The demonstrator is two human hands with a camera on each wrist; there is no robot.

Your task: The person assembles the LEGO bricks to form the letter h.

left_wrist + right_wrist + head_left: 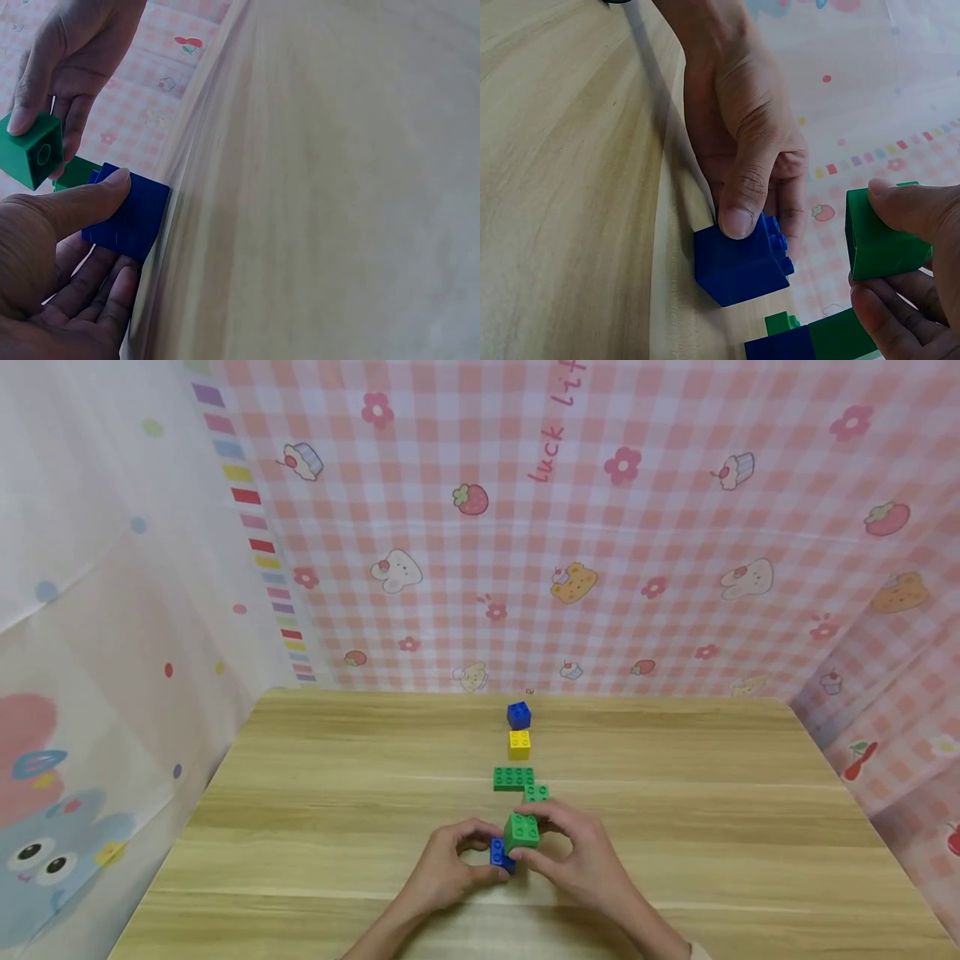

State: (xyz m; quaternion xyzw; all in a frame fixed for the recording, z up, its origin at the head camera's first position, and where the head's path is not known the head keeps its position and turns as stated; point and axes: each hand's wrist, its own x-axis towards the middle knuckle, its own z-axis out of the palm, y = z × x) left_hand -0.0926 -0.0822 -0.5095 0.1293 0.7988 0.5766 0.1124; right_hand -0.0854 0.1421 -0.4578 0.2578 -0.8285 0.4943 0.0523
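My left hand (452, 868) holds a blue building brick (739, 262) low at the tabletop, thumb on its near side and fingers on the far side. Studs show on the brick's upper face. My right hand (573, 852) pinches a square green brick (521, 832) between thumb and fingers. In the head view that green brick overlaps part of the blue one. The left wrist view shows the hollow underside of the green brick (37, 154) above and apart from the blue brick (131, 214).
Just beyond the right fingers lies another green brick (536, 792), with a longer green brick (513, 778) behind it. Farther back, a yellow brick (519, 746) and a blue brick (518, 717) stand in line toward the wooden table's (360, 760) rear edge. Patterned cloth (480, 543) hangs behind.
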